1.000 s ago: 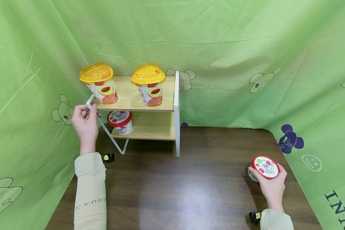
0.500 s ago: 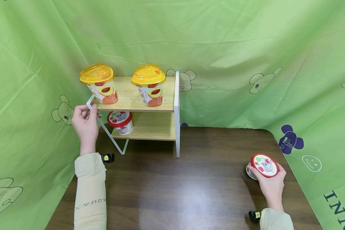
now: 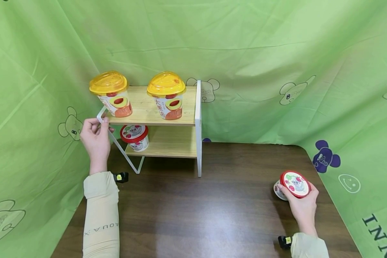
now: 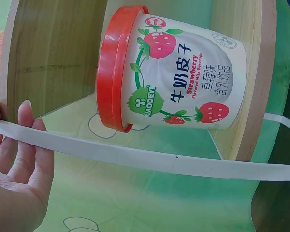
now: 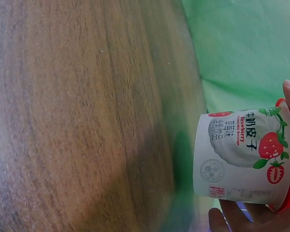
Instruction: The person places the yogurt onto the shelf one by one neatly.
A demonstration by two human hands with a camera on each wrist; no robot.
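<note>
My right hand (image 3: 304, 209) grips a strawberry milk drink cup (image 3: 296, 184) with a red lid, at the right of the head view. In the right wrist view this white cup (image 5: 229, 164) leans over the brown table, fingers around its lid end. My left hand (image 3: 97, 143) pinches the white metal frame (image 3: 116, 143) of a small two-tier shelf (image 3: 177, 143) at its upper left corner. Just inside that frame, a second red-lidded strawberry cup (image 4: 183, 72) stands on the lower board. Two peach-printed cups with yellow domed lids, one left (image 3: 119, 104) and one right (image 3: 170, 105), stand on the top board.
A dark brown wooden table (image 3: 193, 215) bears the shelf at its back left. Green cloth (image 3: 251, 71) with bear drawings hangs behind and along both sides. The shelf's right side panel (image 3: 198, 132) rises above the top board.
My right hand has shifted slightly left and away from me with the strawberry cup. The left hand, the shelf and the cups on it have stayed put.
</note>
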